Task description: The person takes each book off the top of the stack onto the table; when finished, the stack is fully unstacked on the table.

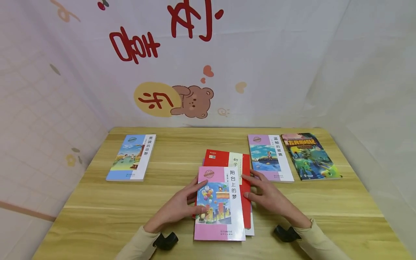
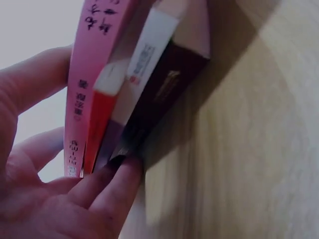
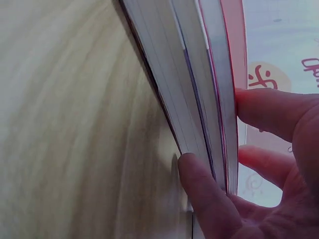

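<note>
In front of me lies a loose stack of several books. Its top one is a pink-and-white book (image 1: pixel 219 206) with a city and balloons on its cover, over a red book (image 1: pixel 246 216). Below these, a dark-spined book (image 2: pixel 172 84) shows in the left wrist view. My left hand (image 1: pixel 178 206) grips the stack's left side, thumb and a finger on the pink cover, other fingers low on the spines. My right hand (image 1: pixel 268 195) holds the right side, with fingers on the red cover and another against the page edges (image 3: pixel 184 99).
A blue-and-white book (image 1: pixel 130 159) lies at the back left of the wooden table (image 1: pixel 182 141). At the back right are a lilac-and-white book (image 1: pixel 268 159) and a green, colourful book (image 1: pixel 310 157). A printed cloth wall (image 1: pixel 266 72) rises behind the table.
</note>
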A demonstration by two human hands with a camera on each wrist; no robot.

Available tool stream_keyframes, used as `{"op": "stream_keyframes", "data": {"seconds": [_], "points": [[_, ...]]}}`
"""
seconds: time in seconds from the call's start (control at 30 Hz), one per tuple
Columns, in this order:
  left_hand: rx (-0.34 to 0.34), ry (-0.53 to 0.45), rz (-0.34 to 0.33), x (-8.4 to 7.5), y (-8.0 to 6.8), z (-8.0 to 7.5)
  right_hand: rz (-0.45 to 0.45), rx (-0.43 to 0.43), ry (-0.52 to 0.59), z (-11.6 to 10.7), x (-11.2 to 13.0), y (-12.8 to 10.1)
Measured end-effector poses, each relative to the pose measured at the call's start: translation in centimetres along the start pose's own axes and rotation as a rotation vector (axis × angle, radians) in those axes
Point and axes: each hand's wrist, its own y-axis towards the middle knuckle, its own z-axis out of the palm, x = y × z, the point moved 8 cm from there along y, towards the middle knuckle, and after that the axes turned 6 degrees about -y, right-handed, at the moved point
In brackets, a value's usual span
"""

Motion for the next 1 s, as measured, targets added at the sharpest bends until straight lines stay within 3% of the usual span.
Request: {"op": "stream_keyframes", "data": {"seconds": [0.23,0.43,0.67,1.0], "points": [[-0.019,0.002,-0.028,0.2,-0.4,-1.2,0.022,0.003,0.003,0.0,-0.4,0.1],[-0.042,0.035,0.056,-1.1,-0.3,-1.8,0.019,-0.003,-0.008,0.0,-0.5,-0.1],[-0.018,-0.059,0.126,-1.8,-0.4,-2.3,0.026,0.005,0.031,0.1,-0.6,0.1],[-0.087,-0.261,0.003,-0.2,-0.8,-3.3,0.065,0.032,0.073,0.5,-0.7,0.4]]}}
